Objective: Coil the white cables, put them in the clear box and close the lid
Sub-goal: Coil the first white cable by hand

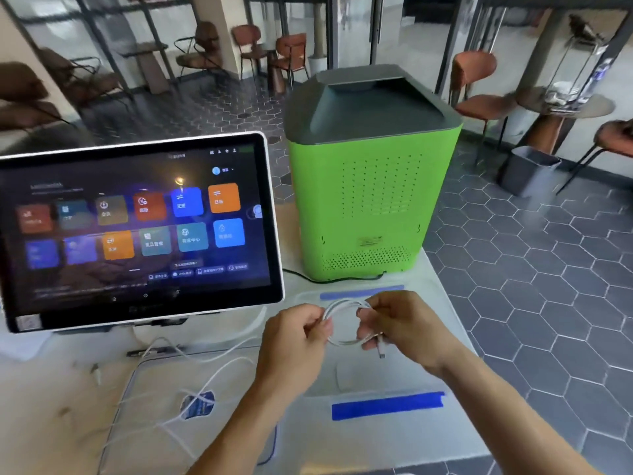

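A white cable (344, 304) is wound into a small ring, held above the table between both hands. My left hand (294, 341) pinches the ring's left side. My right hand (404, 327) grips its right side, and the cable's plug end (381, 351) hangs below the fingers. Under the hands lies the clear box (359, 375), with blue tape strips (387, 406) along its near and far edges. More loose white cables (219, 368) sprawl uncoiled to the left across a clear flat piece with a blue sticker (198, 404); whether that piece is the lid I cannot tell.
A touchscreen monitor (137, 228) stands at the left, close behind the loose cables. A green and grey machine (370, 200) stands behind the box, its black cord (308, 276) running along the table. The table's right edge (459, 330) drops to a tiled floor.
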